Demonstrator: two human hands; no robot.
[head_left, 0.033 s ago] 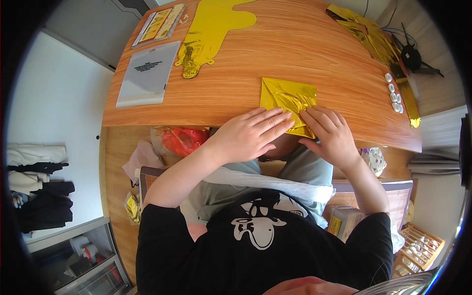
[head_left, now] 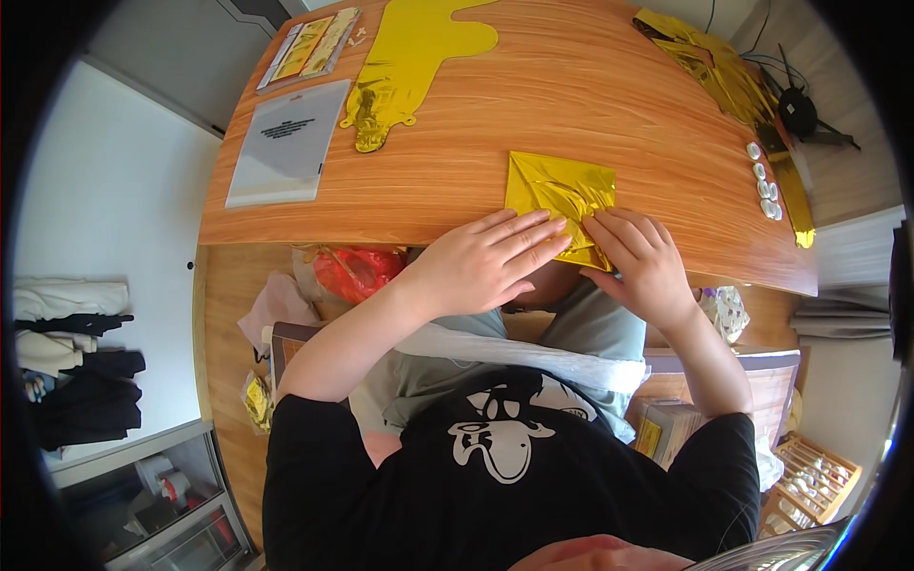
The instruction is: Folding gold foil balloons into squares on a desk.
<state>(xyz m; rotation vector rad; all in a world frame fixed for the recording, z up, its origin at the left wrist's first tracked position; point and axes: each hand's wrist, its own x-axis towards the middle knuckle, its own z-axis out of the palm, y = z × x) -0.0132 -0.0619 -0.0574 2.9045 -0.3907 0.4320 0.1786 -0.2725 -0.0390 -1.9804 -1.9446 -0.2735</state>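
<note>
A folded packet of shiny gold foil [head_left: 547, 176] lies at the table's near edge, creased and rumpled on its right half. My left hand [head_left: 486, 259] rests flat on its lower left part, fingers stretched out. On its right edge lie the fingers of my right hand [head_left: 643, 265], extended, with the thumb apart below. Neither hand is wrapped round anything. The palms hide the lower corners of the foil. Farther left, a flat, unfilled gold foil balloon [head_left: 409, 67] is spread out, its far end cut off by the picture's edge.
Left on the wooden table [head_left: 571, 105] are a clear plastic bag [head_left: 286, 147] and flat packs [head_left: 309, 46]. Along the right edge lie crumpled gold foil [head_left: 705, 67], several small white rolls [head_left: 764, 188] and a black stand [head_left: 796, 112]. A red bag [head_left: 357, 274] sits below the table.
</note>
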